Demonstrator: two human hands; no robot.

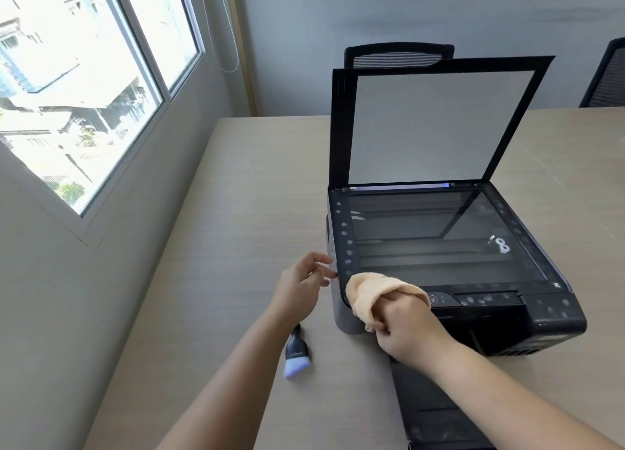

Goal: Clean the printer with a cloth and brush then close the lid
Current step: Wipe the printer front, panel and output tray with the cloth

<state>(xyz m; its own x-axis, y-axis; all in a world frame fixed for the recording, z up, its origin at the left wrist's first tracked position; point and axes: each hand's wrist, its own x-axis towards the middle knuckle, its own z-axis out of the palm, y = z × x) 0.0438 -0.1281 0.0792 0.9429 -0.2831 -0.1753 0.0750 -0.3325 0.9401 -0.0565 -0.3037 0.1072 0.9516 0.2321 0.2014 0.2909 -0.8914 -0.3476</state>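
Note:
A black printer [548,317] stands on the table with its lid [436,124] raised upright, baring the scanner glass [439,240]. My right hand [409,328] grips a peach cloth [372,290] bunched against the printer's front left corner. My left hand [304,280] hovers beside the printer's left edge, fingers loosely apart, holding nothing. A small brush [295,351] with a black handle and pale blue bristles lies on the table under my left forearm.
The light wooden table [243,212] runs along a grey wall with a window [81,87] on the left. The printer's black output tray [436,412] sticks out toward me. Two black chairs [399,55] stand behind the table.

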